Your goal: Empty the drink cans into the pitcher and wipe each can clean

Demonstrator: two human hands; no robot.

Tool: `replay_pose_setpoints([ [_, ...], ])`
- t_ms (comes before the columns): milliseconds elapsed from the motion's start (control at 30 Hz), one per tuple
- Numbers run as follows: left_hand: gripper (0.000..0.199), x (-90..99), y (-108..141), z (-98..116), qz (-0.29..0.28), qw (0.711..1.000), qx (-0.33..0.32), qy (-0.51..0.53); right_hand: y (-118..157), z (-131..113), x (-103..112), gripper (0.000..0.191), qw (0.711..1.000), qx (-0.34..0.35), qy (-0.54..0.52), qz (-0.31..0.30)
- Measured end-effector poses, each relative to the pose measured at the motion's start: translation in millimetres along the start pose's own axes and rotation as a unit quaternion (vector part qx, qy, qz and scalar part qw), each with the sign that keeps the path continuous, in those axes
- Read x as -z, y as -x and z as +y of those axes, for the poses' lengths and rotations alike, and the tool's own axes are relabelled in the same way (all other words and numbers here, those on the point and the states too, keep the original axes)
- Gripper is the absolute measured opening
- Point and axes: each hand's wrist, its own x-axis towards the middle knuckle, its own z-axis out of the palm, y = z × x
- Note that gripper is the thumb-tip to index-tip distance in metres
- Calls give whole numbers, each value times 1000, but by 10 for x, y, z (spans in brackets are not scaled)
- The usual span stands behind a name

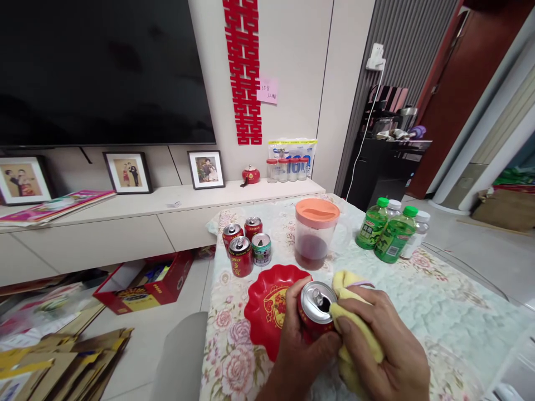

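Note:
An opened red drink can (316, 302) is gripped in my left hand (292, 345), its top tilted toward me. My right hand (384, 340) is closed round a yellow cloth (361, 334) and presses it against the can's right side. Beneath the can lies a red scalloped plate (257, 312) with a gold pattern, partly hidden by my left hand. Behind the plate stand a red can (241, 259), two more red cans and a green-and-white can (262, 250). A clear pitcher (316, 239) with an orange lid and dark liquid stands just beyond my hands.
Several bottles, among them a green bottle (395, 234), stand on the right of the flowered tablecloth (455, 312). A low cabinet (167, 209) with framed photos and glass jars (288, 171) runs along the wall. On the floor are a red box (146, 284) and flattened cardboard (96, 356).

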Motion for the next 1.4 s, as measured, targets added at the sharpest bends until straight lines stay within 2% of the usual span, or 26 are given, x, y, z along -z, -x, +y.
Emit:
replay_pose_setpoints([
  [100,67,13,19,38,-22,1000,2,-16,3,66,2,10,999,-50,-5,-1],
  [267,66,46,28,73,-50,994,-51,-87,42,225,-24,17,985,-155,-66,-26],
  [400,75,58,23,64,-47,992,-56,-102,73,317,-79,23,974,-203,-84,-48],
  [500,81,53,6,36,-26,995,-39,-83,86,316,-125,21,978,-192,-66,-44],
  [700,70,13,-36,39,57,993,-60,-89,85,185,-134,14,995,-93,-18,-20],
  [867,65,-7,-21,81,74,992,-26,-96,73,62,-91,18,999,-31,-4,-16],
  [1000,69,-37,-20,124,61,995,15,-75,52,9,-84,21,1000,12,-6,-11],
  [1133,67,-66,-35,145,53,995,25,-84,47,41,-85,16,1000,-9,1,-7],
  [1267,64,-40,-26,71,47,997,31,-54,48,98,-68,9,999,-50,5,1],
  [1400,67,-3,-9,19,26,999,0,-46,54,185,-50,7,997,-77,-1,-9],
])
